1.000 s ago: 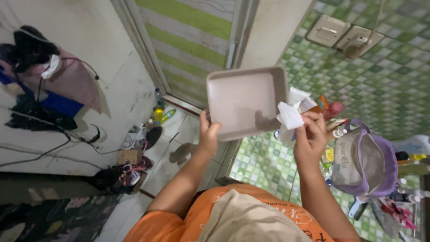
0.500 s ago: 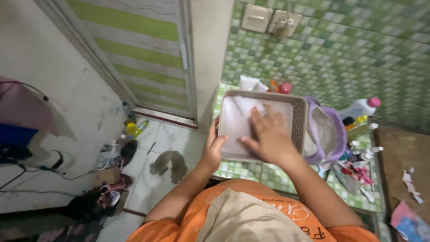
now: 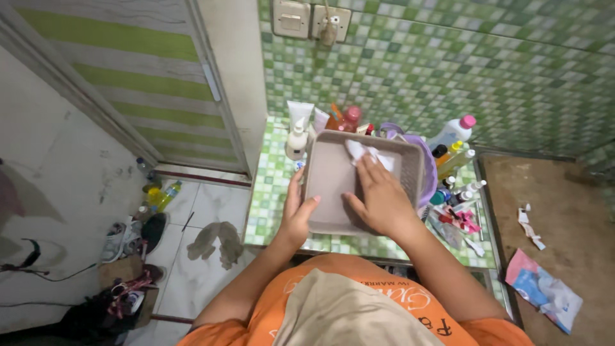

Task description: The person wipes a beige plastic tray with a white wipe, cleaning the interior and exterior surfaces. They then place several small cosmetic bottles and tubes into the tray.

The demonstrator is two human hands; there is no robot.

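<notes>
The left hand [image 3: 296, 214] clasps the near-left rim of the grey tray [image 3: 330, 186]; the right hand [image 3: 379, 198] presses a white tissue [image 3: 366, 154] flat inside. A white pump bottle [image 3: 296, 141] stands far left on the table [image 3: 269, 192].

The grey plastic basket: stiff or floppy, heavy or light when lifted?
The grey plastic basket probably stays stiff: its rim looks straight with the left hand gripping one edge. Likely light, holding only a white tissue under the right hand.

One grey plastic tray [image 3: 327, 192], one white tissue [image 3: 368, 154], one purple basket [image 3: 424, 173], two white tubes [image 3: 300, 114], one white pump bottle [image 3: 296, 141], two wall switch plates [image 3: 291, 16], two hands [image 3: 378, 195]
</notes>
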